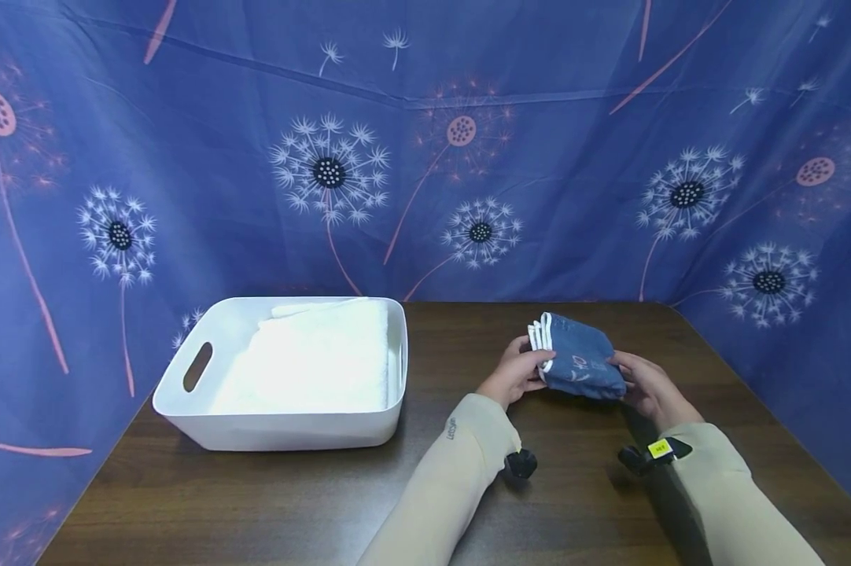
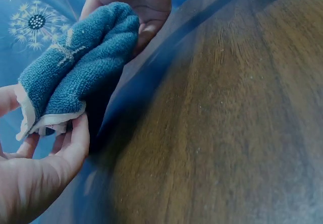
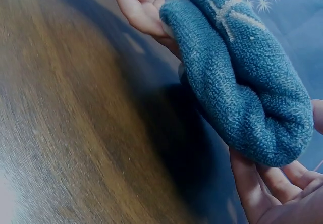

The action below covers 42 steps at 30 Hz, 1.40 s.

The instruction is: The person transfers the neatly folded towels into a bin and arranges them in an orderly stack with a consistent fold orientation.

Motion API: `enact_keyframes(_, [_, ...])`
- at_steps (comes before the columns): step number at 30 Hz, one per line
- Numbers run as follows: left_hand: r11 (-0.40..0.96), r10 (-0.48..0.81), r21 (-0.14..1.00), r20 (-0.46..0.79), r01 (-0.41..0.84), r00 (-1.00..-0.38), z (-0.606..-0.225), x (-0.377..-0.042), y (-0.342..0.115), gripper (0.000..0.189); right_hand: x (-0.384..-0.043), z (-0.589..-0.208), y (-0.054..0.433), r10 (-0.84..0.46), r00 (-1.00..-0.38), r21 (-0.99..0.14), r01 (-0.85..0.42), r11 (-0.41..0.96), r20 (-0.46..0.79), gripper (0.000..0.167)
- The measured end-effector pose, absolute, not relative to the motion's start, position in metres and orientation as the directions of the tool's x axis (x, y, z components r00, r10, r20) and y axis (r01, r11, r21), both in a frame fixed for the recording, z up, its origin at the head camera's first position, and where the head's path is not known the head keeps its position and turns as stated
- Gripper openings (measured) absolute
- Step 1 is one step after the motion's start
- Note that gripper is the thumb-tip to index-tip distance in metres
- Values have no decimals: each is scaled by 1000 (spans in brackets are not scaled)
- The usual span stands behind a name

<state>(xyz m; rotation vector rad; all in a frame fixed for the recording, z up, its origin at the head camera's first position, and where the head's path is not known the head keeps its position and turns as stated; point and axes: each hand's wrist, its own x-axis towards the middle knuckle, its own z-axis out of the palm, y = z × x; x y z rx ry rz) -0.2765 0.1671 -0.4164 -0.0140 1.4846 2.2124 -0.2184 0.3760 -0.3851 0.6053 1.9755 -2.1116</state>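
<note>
A folded blue terry towel [image 1: 583,358] with white edging and a small printed pattern is held up between both hands, a little above the wooden table. My left hand [image 1: 516,373] grips its white-edged left end, thumb on top and fingers below. At the opposite, rounded end, my right hand [image 1: 652,385] pinches the towel with the thumb above and fingers underneath. The left wrist view shows the layers of the towel [image 2: 81,57] stacked, with the pale hem near the left fingers. In the right wrist view the folded bulk of the towel [image 3: 242,82] shows its thick fold.
A white plastic basket [image 1: 284,428] with handle cutouts stands on the left of the brown wooden table [image 1: 461,503]. White folded cloth [image 1: 319,358] lies inside it. A blue dandelion-print curtain [image 1: 574,196] hangs behind and along both sides of the table.
</note>
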Motion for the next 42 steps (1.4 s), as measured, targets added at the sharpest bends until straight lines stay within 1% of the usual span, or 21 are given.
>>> enact_keyframes(1, [-301,378,873,-260,-383,-889,-416,-276,166,50,-218,-384,375,139,-901,-911,401,-96,-411,5])
enact_keyframes(3, [-298,381,877,-254,-378,-889,-414,-276,163,50,-217,-382,373,142,-898,-908,405,-103,-417,16])
enact_keyframes(5, [-294,385,879,-252,-376,-888,-413,-276,160,50,-216,-380,371,149,-890,-901,416,-123,-431,23])
enact_keyframes(6, [-291,387,879,-253,-377,-887,-412,-276,159,51,-216,-378,370,150,-887,-898,418,-138,-436,24])
enact_keyframes(7, [-286,389,880,-254,-378,-886,-412,-276,158,52,-215,-377,369,146,-887,-896,417,-151,-437,22])
enact_keyframes(9, [-282,392,880,-257,-382,-883,-411,-277,156,53,-214,-376,368,136,-893,-896,403,-186,-430,9])
enact_keyframes(13, [-276,393,884,-255,-378,-883,-408,-277,152,55,-209,-372,367,105,-912,-905,370,-211,-397,10])
enact_keyframes(15, [-267,392,890,-249,-369,-885,-406,-277,151,56,-207,-371,366,108,-912,-909,373,-186,-396,10])
enact_keyframes(16, [-263,393,893,-247,-365,-886,-405,-277,150,56,-206,-370,366,112,-910,-910,377,-173,-398,15])
enact_keyframes(19, [-255,399,897,-243,-361,-884,-400,-277,147,56,-204,-366,365,130,-902,-908,394,-143,-412,37])
enact_keyframes(20, [-257,403,896,-240,-361,-883,-399,-276,146,56,-203,-365,364,130,-902,-909,395,-134,-412,43])
enact_keyframes(21, [-258,406,897,-236,-359,-883,-398,-276,145,56,-202,-364,364,125,-905,-910,391,-137,-407,45])
enact_keyframes(23, [-268,413,895,-228,-357,-882,-395,-276,143,56,-202,-361,363,115,-911,-914,380,-140,-397,44])
enact_keyframes(26, [-280,416,896,-210,-344,-885,-392,-277,140,56,-201,-357,361,99,-920,-921,365,-135,-379,35])
enact_keyframes(29, [-277,420,899,-204,-339,-884,-388,-277,137,55,-199,-353,360,86,-926,-925,355,-138,-368,24])
enact_keyframes(33, [-263,432,905,-199,-334,-880,-381,-277,134,54,-196,-347,359,73,-934,-924,331,-190,-350,8])
enact_keyframes(36, [-254,442,910,-192,-328,-876,-374,-277,132,54,-194,-341,358,60,-937,-919,322,-229,-344,12])
enact_keyframes(38, [-251,452,911,-189,-327,-872,-368,-277,130,54,-192,-337,357,60,-933,-912,330,-244,-354,11])
enact_keyframes(40, [-239,459,916,-185,-322,-869,-362,-277,128,56,-191,-332,356,71,-928,-908,340,-245,-366,7])
enact_keyframes(42, [-226,456,923,-184,-313,-871,-357,-277,126,56,-190,-327,355,85,-921,-907,352,-234,-379,8])
